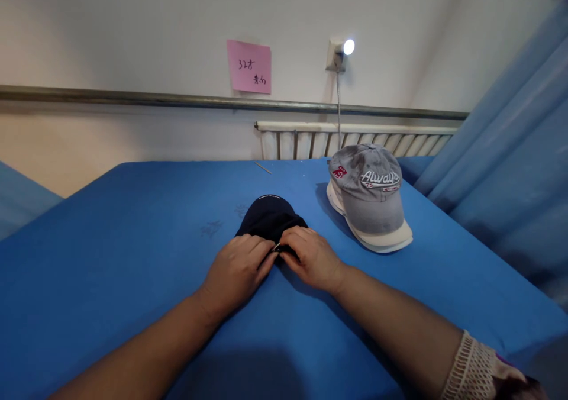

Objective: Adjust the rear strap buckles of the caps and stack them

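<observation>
A dark navy baseball cap (266,216) lies on the blue-covered table, its brim pointing away from me. Both hands meet at the cap's near edge, where the back strap seems to be. My left hand (239,267) pinches the strap end from the left, thumb against fingers. From the other side, my right hand (310,258) grips the cap's edge with thumb and fingers closed. Between the fingertips shows a small shiny piece, perhaps a buckle (276,247); my fingers hide most of it.
A stack of caps with a grey one (373,175) on top stands to the right. A thin stick (263,167) lies near the far edge. Behind are a radiator (310,142), a metal rail (177,99), a pink note (249,67) and a lit plug (339,54). A blue curtain (510,122) hangs at right.
</observation>
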{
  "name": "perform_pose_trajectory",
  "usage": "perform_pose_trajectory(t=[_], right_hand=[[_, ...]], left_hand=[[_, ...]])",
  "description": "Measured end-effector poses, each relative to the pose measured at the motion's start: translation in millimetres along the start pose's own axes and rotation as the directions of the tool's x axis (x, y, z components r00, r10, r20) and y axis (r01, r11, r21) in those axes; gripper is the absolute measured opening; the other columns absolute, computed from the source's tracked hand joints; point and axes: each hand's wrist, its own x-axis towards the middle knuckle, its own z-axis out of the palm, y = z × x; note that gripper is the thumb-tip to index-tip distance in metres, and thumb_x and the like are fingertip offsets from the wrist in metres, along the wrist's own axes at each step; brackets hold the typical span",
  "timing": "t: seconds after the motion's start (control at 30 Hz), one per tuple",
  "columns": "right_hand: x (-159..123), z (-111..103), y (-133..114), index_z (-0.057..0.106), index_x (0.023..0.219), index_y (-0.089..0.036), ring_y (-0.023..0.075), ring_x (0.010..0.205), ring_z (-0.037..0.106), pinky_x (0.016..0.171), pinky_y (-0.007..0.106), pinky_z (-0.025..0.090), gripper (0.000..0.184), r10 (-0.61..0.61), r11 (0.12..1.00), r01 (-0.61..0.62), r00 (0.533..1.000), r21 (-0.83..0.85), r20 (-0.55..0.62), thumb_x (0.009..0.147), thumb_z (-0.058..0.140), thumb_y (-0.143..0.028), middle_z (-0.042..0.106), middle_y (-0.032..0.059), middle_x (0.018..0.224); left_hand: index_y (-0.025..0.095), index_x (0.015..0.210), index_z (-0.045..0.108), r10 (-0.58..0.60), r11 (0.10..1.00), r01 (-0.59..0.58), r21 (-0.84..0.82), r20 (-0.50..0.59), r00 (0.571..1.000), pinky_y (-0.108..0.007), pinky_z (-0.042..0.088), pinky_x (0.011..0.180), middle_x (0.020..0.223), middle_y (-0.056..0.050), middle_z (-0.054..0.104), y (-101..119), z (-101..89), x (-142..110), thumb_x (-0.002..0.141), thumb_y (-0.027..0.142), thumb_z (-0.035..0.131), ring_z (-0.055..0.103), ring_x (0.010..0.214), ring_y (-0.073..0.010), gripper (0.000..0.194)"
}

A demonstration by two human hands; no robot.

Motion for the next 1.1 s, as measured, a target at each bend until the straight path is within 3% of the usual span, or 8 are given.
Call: perform_pose_trajectory(t=[0.13, 0.3, 0.53, 0.7, 1.1], right_hand=[[1.5, 1.1, 1.0, 0.057, 0.109, -0.021, 0.0219, 0.102, 0.06, 0.089, 0.037, 0.048, 0.021, 0.041, 0.997, -0.04, 0.999, 0.067, -0.001, 0.09, 0.056, -0.011, 0.065, 0.0077, 0.107], [1.6, 2.8, 1.6, 0.058, 0.104, -0.02, 0.0203, 0.095, 0.061, 0.085, 0.035, 0.05, 0.016, 0.074, 0.992, -0.075, 0.997, 0.103, 0.015, 0.09, 0.056, -0.012, 0.066, 0.0064, 0.1], [-3.5, -0.7, 0.2, 0.047, 0.122, -0.021, 0.0188, 0.097, 0.063, 0.088, 0.035, 0.051, 0.04, 0.074, 0.967, -0.079, 0.997, 0.241, 0.031, 0.085, 0.058, -0.009, 0.065, 0.0065, 0.108], [-1.9, -2.6, 2.3, 0.051, 0.117, -0.021, 0.021, 0.097, 0.059, 0.087, 0.036, 0.049, 0.033, -0.032, 0.992, 0.028, 0.999, 0.122, 0.027, 0.086, 0.055, -0.01, 0.063, 0.0076, 0.107], [-0.9, -3.8, -0.8, 0.057, 0.106, -0.019, 0.0228, 0.099, 0.058, 0.086, 0.037, 0.048, 0.018, -0.086, 0.996, 0.086, 0.996, 0.004, -0.038, 0.091, 0.051, -0.011, 0.064, 0.0089, 0.104]], left_hand=[[0.018, 0.091, 0.066, 0.006, 1.0, -0.006, 0.008, 0.012, 1.0, -0.039, 0.045, 0.075, 0.086, -0.006, 0.068, 1.0, -1.9, 0.2, 0.099, 0.028, 0.046, 0.058, 0.078, -0.0218, 0.025], [0.019, 0.107, 0.062, -0.075, 0.987, 0.075, -0.139, 0.011, 0.997, -0.042, 0.049, 0.083, 0.102, -0.008, 0.069, 6.0, -0.7, 1.1, 0.093, 0.031, 0.055, 0.062, 0.091, -0.0246, 0.02], [0.019, 0.114, 0.057, -0.09, 0.985, 0.098, -0.145, 0.062, 0.994, -0.041, 0.05, 0.082, 0.103, -0.007, 0.069, 3.8, 9.1, -2.1, 0.094, 0.026, 0.053, 0.063, 0.093, -0.0251, 0.021], [0.017, 0.113, 0.059, -0.046, 0.994, 0.049, -0.096, 0.027, 0.999, -0.041, 0.05, 0.085, 0.105, -0.008, 0.07, 2.4, 10.5, -3.5, 0.097, 0.027, 0.05, 0.063, 0.094, -0.0249, 0.02], [0.015, 0.103, 0.064, 0.063, 0.998, -0.064, -0.019, -0.055, 0.996, -0.039, 0.051, 0.077, 0.092, -0.007, 0.071, 5.6, 7.4, -2.4, 0.099, 0.023, 0.046, 0.063, 0.082, -0.0226, 0.02]])
